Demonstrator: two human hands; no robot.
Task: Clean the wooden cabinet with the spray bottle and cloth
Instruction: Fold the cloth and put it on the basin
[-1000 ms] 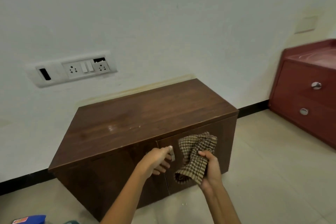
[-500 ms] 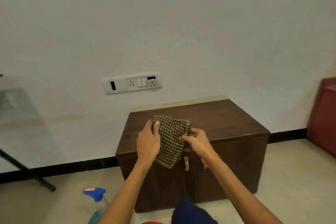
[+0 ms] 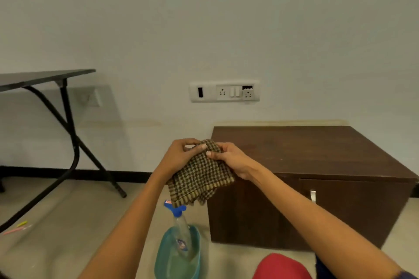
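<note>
Both of my hands hold a brown checked cloth [image 3: 199, 176] in the air, left of the cabinet's near left corner. My left hand [image 3: 179, 156] pinches its top left edge and my right hand [image 3: 233, 161] grips its top right edge. The dark wooden cabinet [image 3: 317, 156] stands on the floor against the wall at right, its doors shut, a metal handle [image 3: 313, 196] on the front. A clear spray bottle [image 3: 181, 229] with a blue nozzle stands in a teal tub [image 3: 197, 253] on the floor, just below the cloth.
A black folding table [image 3: 45, 77] stands at left with its legs splayed over the floor. A white socket panel [image 3: 224, 92] is on the wall above the cabinet. Something red [image 3: 281, 267] lies at the bottom edge. Small pink and yellow items [image 3: 19, 226] lie on the floor at left.
My view has swung left, so the cabinet now sits at right and the table has appeared. The cloth came up from the cabinet front and both hands now hold it near the spray bottle.
</note>
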